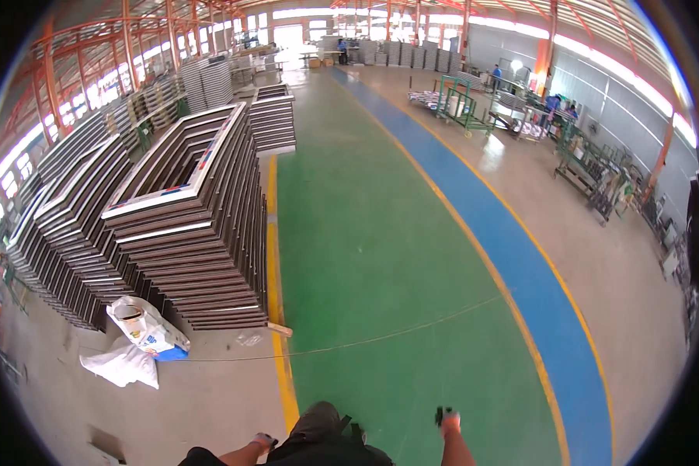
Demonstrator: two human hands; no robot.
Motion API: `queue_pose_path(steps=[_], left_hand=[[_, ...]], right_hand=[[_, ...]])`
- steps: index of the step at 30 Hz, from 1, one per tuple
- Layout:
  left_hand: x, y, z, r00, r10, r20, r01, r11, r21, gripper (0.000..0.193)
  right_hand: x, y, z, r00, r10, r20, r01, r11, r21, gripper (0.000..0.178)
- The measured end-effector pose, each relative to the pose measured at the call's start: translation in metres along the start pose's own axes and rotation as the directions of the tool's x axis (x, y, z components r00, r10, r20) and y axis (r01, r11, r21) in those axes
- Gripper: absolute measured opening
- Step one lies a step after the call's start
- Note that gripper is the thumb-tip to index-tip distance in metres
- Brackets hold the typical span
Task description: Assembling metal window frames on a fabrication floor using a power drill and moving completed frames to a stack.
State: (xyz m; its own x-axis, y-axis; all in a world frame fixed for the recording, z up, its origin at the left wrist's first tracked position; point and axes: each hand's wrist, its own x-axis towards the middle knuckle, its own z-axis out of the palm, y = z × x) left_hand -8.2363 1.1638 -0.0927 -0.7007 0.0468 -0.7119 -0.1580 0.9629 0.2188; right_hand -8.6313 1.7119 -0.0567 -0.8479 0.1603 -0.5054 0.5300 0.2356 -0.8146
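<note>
Low in the head view, my right hand (449, 422) hangs over the green floor strip, away from my body. Its fingers look curled, and something dark shows at them, either a glove or a small object. My left hand (266, 441) is close to my side near the yellow line, with grey at its fingers. Its finger shape is too small to read. Neither hand touches anything around it. Ahead on the left, the nearest thing is a tall stack of brown and white rectangular frames (225, 256).
White sacks (144, 334) lie beside the stack, with a wood block (279, 329) at its corner. A thin cord (380, 339) crosses the green walkway (349, 233). A blue lane (474, 202) runs along its right. Green carts (462, 109) and distant workers are at right.
</note>
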Motion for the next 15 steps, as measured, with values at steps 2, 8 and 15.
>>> queue_pose_path(steps=[2, 8, 15], left_hand=[[0.014, -0.006, -0.002, 0.936, -0.298, 0.188, 0.351, 0.844, -0.406, 0.03], [0.154, -0.052, -0.123, 0.93, -0.336, 0.146, 0.364, 0.797, -0.481, 0.038], [0.371, -0.15, -0.413, 0.872, -0.403, -0.278, 0.063, 0.657, -0.751, 0.047]], right_hand=[[0.056, -0.136, 0.059, 0.978, -0.191, 0.086, 0.203, 0.963, -0.177, 0.023], [0.226, -0.25, 0.177, 0.92, -0.328, 0.213, 0.387, 0.682, -0.621, 0.025], [0.27, -0.174, 0.208, 0.938, 0.028, 0.346, 0.135, 0.889, -0.437, 0.033]])
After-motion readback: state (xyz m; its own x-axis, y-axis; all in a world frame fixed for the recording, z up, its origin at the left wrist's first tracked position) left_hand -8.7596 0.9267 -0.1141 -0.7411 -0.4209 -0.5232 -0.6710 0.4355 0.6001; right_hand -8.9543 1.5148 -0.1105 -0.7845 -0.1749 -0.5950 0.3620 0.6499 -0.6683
